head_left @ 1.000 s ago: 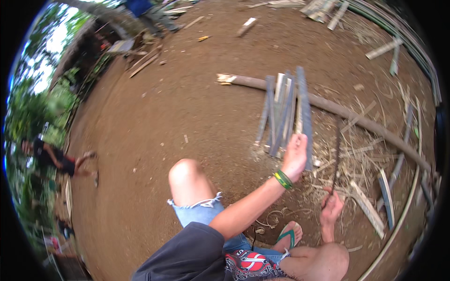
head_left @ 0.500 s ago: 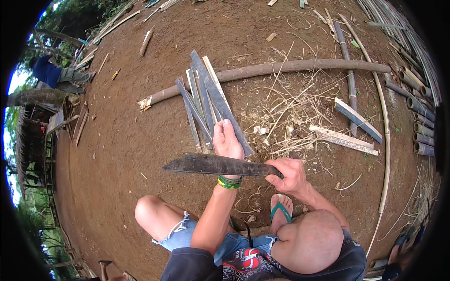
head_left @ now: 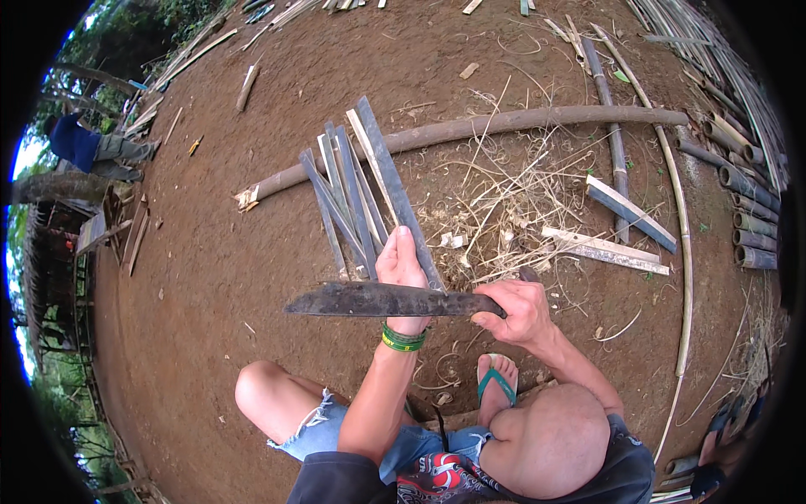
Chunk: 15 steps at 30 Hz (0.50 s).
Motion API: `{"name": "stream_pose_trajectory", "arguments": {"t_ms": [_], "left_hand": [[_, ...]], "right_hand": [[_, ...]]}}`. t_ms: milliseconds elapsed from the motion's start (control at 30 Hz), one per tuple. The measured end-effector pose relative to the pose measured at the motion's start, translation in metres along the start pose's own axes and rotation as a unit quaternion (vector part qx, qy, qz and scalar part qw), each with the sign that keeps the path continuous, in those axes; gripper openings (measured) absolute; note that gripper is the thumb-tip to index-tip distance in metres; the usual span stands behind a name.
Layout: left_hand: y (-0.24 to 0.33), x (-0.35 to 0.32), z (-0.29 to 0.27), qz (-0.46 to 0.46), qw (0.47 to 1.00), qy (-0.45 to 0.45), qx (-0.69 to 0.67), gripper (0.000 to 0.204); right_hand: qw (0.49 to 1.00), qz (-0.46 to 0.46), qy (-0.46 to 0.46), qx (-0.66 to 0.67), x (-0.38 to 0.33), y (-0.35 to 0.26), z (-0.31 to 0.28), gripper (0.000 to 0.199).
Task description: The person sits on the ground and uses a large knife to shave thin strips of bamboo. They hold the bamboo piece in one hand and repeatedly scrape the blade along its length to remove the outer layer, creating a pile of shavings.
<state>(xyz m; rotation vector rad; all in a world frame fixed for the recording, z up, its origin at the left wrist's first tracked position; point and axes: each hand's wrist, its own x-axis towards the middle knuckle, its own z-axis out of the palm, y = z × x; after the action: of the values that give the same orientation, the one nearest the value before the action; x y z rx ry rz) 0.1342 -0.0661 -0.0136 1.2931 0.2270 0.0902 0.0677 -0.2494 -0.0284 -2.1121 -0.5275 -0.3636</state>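
My left hand (head_left: 400, 262) is closed on a split bamboo strip (head_left: 391, 172), its thumb pressed along it. The strip slants up and away, with a dark outer face and a pale cut edge showing on its left. In my right hand (head_left: 518, 311) is the handle of a machete (head_left: 369, 299). The long, dark, stained blade points left, passing over my left wrist and the strip's near end. Beside my left hand, several narrow bamboo strips (head_left: 331, 197) lie bunched, resting across a long pole (head_left: 470, 126).
Thin shavings (head_left: 520, 202) litter the dirt right of the strip. Two wider split bamboo pieces (head_left: 631, 213) lie farther right, near a long thin pole (head_left: 672, 168). Cut bamboo tubes (head_left: 747, 220) are stacked at the right edge. Another person (head_left: 80, 144) is at the far left.
The bamboo strip in my left hand has turned, so its pale edge now shows on the left instead of the right. The machete stays in my right hand, nearly level.
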Motion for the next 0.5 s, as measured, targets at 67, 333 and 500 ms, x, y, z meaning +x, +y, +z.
{"name": "stream_pose_trajectory", "arguments": {"t_ms": [67,333,500], "left_hand": [[0.003,0.0,-0.003,-0.009,1.0,-0.007,0.018,0.026],[-0.004,-0.003,-0.007,-0.063,0.998,-0.003,-0.004,0.027],[-0.011,-0.002,-0.012,-0.07,0.997,-0.029,-0.032,0.038]], "right_hand": [[1.0,-0.004,-0.009,-0.001,0.0,0.002,0.0,0.054],[0.999,-0.031,-0.026,0.028,0.006,0.009,0.003,0.054],[0.998,-0.056,-0.019,0.034,0.009,0.019,0.006,0.056]]}}
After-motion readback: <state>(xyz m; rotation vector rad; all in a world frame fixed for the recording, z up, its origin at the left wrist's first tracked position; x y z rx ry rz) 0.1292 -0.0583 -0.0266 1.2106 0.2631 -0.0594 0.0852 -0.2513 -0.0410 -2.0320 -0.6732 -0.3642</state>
